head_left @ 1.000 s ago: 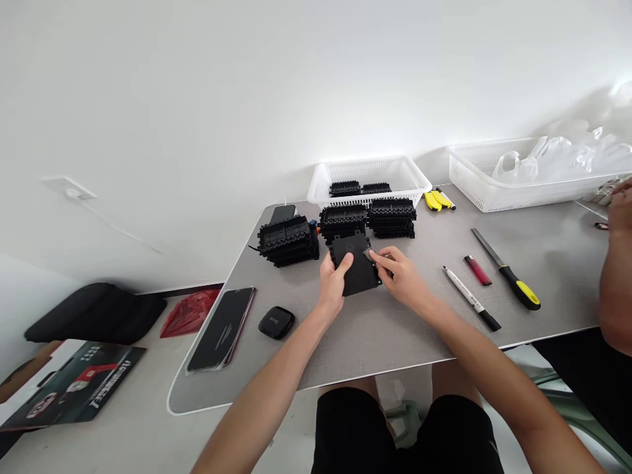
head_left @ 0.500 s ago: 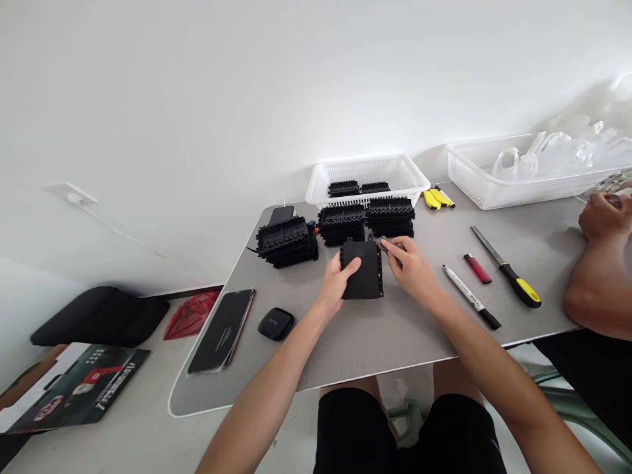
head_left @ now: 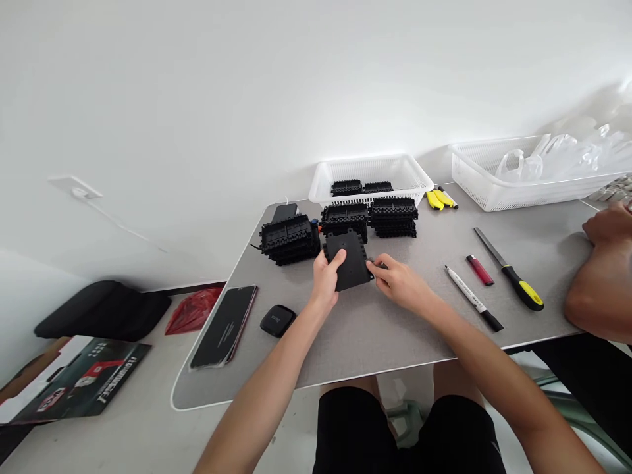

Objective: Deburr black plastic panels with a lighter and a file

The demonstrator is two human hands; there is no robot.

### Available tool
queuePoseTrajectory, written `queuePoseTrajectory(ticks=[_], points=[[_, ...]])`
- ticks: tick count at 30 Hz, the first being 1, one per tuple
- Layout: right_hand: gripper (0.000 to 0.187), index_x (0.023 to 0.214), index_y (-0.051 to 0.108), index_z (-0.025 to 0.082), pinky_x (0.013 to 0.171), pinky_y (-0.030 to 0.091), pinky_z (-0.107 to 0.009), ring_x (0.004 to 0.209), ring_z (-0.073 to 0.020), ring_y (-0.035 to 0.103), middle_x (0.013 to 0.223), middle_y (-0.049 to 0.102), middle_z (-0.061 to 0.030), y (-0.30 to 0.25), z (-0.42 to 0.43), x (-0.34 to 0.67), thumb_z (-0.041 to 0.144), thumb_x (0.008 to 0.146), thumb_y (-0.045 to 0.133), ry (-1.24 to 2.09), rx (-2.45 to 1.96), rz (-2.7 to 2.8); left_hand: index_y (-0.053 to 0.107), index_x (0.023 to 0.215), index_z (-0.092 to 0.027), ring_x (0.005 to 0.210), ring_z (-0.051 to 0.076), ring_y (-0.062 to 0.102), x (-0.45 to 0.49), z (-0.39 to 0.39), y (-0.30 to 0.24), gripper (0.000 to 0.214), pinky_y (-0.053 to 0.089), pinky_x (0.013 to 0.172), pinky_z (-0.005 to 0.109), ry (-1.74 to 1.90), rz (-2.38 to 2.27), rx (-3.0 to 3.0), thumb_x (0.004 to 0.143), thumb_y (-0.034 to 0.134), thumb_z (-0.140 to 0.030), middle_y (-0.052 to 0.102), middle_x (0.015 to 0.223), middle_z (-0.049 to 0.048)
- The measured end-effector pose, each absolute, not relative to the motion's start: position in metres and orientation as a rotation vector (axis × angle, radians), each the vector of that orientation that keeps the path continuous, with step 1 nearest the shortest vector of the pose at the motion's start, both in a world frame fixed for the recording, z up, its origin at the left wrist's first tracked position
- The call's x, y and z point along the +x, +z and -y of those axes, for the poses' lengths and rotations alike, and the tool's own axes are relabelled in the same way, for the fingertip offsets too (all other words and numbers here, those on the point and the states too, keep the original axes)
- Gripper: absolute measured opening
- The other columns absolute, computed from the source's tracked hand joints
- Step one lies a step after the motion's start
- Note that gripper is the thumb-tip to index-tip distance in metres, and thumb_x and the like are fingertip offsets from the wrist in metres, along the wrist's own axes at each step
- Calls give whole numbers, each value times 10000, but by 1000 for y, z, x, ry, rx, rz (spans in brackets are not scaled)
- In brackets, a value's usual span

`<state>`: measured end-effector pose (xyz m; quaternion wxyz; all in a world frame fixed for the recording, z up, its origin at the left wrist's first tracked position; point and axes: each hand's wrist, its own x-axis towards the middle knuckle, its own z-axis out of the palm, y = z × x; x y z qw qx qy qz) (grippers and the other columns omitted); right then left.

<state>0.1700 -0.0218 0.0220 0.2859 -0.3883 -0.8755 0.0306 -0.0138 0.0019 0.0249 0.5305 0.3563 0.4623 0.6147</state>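
My left hand grips a flat black plastic plate by its left side, thumb on top and fingers underneath. Small toothed tabs run along the plate's edges, and it is tilted above the table. At the plate's lower right edge, my right hand pinches a small dark tool; the fingers cover most of it, so its kind cannot be made out. Behind the plate stand stacks of similar black plastic parts: a left stack, a middle stack and a right stack.
A white basket holds more black parts; another basket has plastic bags. To the right lie a marker, a red lighter, a file and yellow cutters. A phone and black case lie left. Someone's arm rests at right.
The black plate has turned and shifted slightly left in my left hand. My right hand has moved down along its right edge, from the upper corner towards the lower one.
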Motion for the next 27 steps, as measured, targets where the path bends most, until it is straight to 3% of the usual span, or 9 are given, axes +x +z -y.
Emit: queuePoseTrajectory(ticks=[9, 13, 20, 24, 27], points=[[331, 1032, 715, 192, 575, 395, -251, 552, -82, 468, 971, 600, -56, 27, 15, 187, 66, 846, 473, 232, -907, 2399, 654, 966, -173, 890, 285, 677, -16, -3, 26, 427, 550, 799, 410, 1374, -1144, 862, 639, 808, -400, 693, 915, 91], [278, 853, 734, 194, 605, 410, -262, 604, -101, 507, 953, 594, -59, 26, 8, 194, 76, 849, 482, 215, -982, 2339, 659, 974, -184, 900, 280, 678, -20, -5, 28, 411, 560, 807, 413, 1358, -1128, 824, 652, 806, -392, 697, 944, 97], [378, 1086, 699, 207, 733, 501, -293, 839, -157, 596, 1058, 587, -86, 23, 11, 185, 68, 852, 436, 292, -897, 2067, 646, 1024, -200, 905, 262, 672, -19, -6, 25, 430, 560, 787, 378, 1389, -1118, 828, 667, 800, -383, 694, 953, 89], [352, 993, 725, 210, 721, 508, -298, 775, -144, 600, 1015, 606, -70, 20, 14, 181, 59, 827, 454, 332, -856, 2200, 639, 986, -192, 889, 244, 661, -18, -6, 23, 418, 547, 761, 348, 1430, -1134, 839, 664, 797, -408, 686, 968, 84], [324, 967, 727, 199, 685, 506, -294, 754, -146, 602, 1000, 614, -74, 19, 12, 183, 75, 839, 456, 278, -960, 2079, 627, 1028, -216, 1011, 232, 635, -17, -5, 20, 441, 521, 833, 318, 1479, -1143, 862, 672, 802, -409, 667, 1077, 74]])
